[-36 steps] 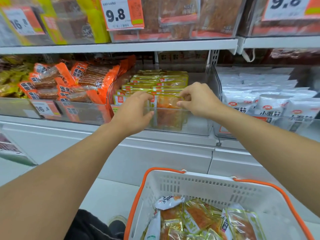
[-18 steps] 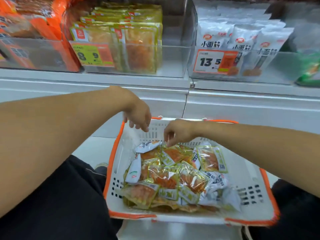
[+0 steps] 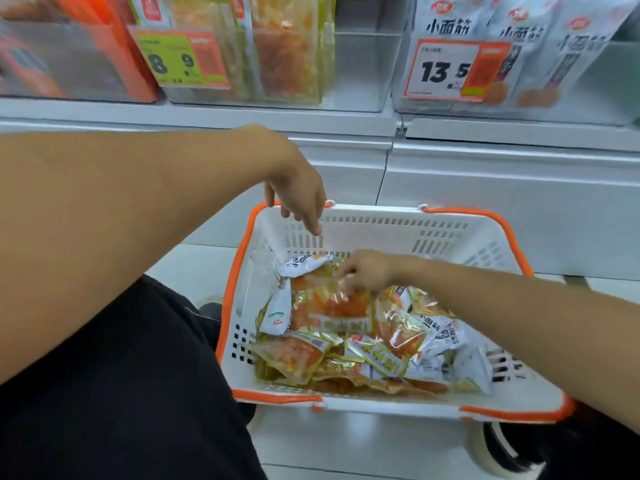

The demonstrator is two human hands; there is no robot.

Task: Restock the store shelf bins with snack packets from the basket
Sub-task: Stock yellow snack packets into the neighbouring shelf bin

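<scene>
A white basket with orange rims sits on the floor, holding several yellow-and-orange and white snack packets. My right hand is down in the basket, its fingers pinching the top edge of a yellow-and-orange packet. My left hand hovers over the basket's far left corner, fingers apart and pointing down, holding nothing. Above, a clear shelf bin holds upright yellow packets behind an 8.9 price tag.
To the right, a bin of white packets carries a 13.5 price tag. An orange-packet bin stands at the left. My dark-clothed knees flank the basket, and a shoe shows at the lower right.
Both hands left the shelf bin and came down to the basket. My right hand has closed its fingers on a yellow-and-orange packet; the view has moved closer to the basket.
</scene>
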